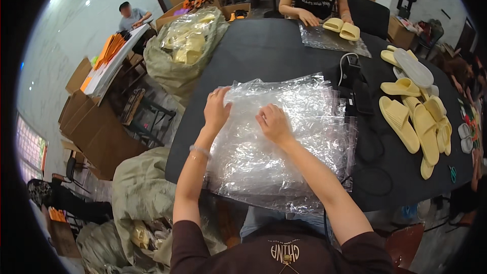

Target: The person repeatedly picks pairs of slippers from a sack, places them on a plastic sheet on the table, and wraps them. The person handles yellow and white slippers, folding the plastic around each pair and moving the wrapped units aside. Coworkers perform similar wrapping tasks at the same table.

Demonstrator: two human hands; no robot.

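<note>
A broad, glossy stack of clear plastic bags (284, 167) lies on the dark table in front of me. My left hand (217, 109) is at the stack's far left corner, its fingers curled over the edge and the thumb on the near side, gripping the plastic. Over the middle of the stack is my right hand (274, 123), with fingers bent in and thumb close to the index finger. Whether a layer of the transparent film is caught between them is hard to make out.
Pale yellow slippers (425, 127) are heaped at the table's right, by a black cable and scissors (453, 174). Across the table, a person's hand (308, 18) is near slippers on a plastic bag (335, 40). Large sacks (152, 66) and cardboard boxes (99, 132) stand left.
</note>
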